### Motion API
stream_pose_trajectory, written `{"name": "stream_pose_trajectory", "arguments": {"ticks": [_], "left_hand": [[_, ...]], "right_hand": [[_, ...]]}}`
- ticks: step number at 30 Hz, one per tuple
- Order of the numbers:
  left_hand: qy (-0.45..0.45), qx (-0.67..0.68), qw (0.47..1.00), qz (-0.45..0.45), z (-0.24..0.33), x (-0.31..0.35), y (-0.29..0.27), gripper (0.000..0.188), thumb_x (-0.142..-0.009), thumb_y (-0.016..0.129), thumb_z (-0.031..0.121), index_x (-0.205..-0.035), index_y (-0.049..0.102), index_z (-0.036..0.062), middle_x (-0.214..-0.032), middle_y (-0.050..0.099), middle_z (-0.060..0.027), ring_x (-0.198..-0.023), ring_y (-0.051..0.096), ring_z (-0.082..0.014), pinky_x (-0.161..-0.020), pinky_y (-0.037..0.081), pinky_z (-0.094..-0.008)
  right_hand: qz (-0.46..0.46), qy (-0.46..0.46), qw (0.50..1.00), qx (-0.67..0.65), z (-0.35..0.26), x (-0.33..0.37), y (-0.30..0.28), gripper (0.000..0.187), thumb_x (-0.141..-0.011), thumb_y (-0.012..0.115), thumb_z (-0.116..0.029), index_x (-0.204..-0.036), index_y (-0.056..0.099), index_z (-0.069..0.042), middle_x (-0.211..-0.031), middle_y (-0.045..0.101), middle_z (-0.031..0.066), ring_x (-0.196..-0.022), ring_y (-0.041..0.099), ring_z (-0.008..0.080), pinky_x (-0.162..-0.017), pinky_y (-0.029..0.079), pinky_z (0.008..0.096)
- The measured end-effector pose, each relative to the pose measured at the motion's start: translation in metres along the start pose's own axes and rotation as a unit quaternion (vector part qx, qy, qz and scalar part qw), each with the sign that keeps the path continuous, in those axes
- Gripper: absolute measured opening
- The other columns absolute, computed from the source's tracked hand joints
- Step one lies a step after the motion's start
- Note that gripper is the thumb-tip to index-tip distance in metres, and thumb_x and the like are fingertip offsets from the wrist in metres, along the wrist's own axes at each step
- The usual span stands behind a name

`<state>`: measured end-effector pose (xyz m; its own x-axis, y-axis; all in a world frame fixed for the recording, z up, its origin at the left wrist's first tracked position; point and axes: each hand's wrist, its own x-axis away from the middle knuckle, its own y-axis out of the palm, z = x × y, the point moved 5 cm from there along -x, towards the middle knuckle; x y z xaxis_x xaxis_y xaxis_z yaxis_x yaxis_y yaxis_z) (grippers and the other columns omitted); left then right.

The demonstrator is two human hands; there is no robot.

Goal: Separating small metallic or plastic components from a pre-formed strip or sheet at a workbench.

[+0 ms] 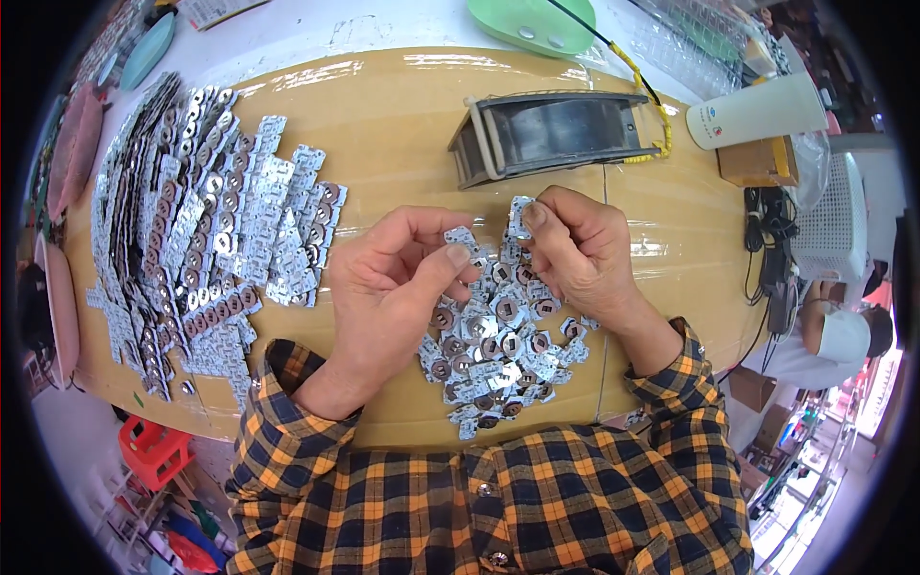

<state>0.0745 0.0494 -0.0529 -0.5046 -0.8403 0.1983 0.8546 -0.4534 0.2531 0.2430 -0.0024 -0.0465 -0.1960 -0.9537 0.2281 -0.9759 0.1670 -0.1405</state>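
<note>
My left hand [391, 287] pinches a small white circuit board [458, 236] between thumb and fingers. Close by on the right, my right hand [586, 251] is closed on another small circuit board [519, 217], its thumb pressed against the upper end. The two boards are held apart, with a gap between them. Below and between my hands lies a loose pile of small circuit boards [494, 345], many bearing round brown or silver discs. To the left, long strips of joined circuit boards [259, 216] lie in overlapping rows.
Beyond my hands stands a black box-shaped fan [556, 134] with a yellow-wrapped cable [664, 120]. A white cup [757, 111] lies on a cardboard box [757, 163] at the far right. Black cables [770, 230] hang by a white basket [832, 220]. A green dish [541, 27] sits at the back.
</note>
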Motion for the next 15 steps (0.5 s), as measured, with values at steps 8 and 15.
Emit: {"name": "stream_pose_trajectory", "arguments": {"ticks": [8, 15], "left_hand": [[0.008, 0.006, 1.0, 0.004, -0.0029, 0.0005, -0.0059, 0.016, -0.086, 0.061, 0.0, -0.102, 0.064, -0.0042, -0.077, 0.066, -0.0039, -0.068, 0.062, -0.0057, -0.058, 0.05, -0.0182], [-0.004, -0.016, 1.0, -0.013, -0.0022, 0.0013, -0.0052, 0.019, -0.087, 0.059, -0.001, -0.105, 0.063, -0.0053, -0.077, 0.064, -0.0037, -0.069, 0.064, -0.0078, -0.059, 0.05, -0.0184]], "right_hand": [[0.026, -0.06, 0.996, 0.064, 0.0004, 0.0011, 0.0042, 0.03, -0.098, 0.051, -0.019, -0.073, 0.054, -0.003, -0.051, 0.049, -0.0014, -0.038, 0.039, 0.0021, -0.037, 0.03, 0.0201], [0.03, -0.048, 0.997, 0.05, -0.0028, 0.0007, 0.0037, 0.031, -0.099, 0.049, -0.017, -0.071, 0.05, -0.003, -0.051, 0.049, 0.0008, -0.037, 0.04, 0.0045, -0.036, 0.03, 0.0205]]}}
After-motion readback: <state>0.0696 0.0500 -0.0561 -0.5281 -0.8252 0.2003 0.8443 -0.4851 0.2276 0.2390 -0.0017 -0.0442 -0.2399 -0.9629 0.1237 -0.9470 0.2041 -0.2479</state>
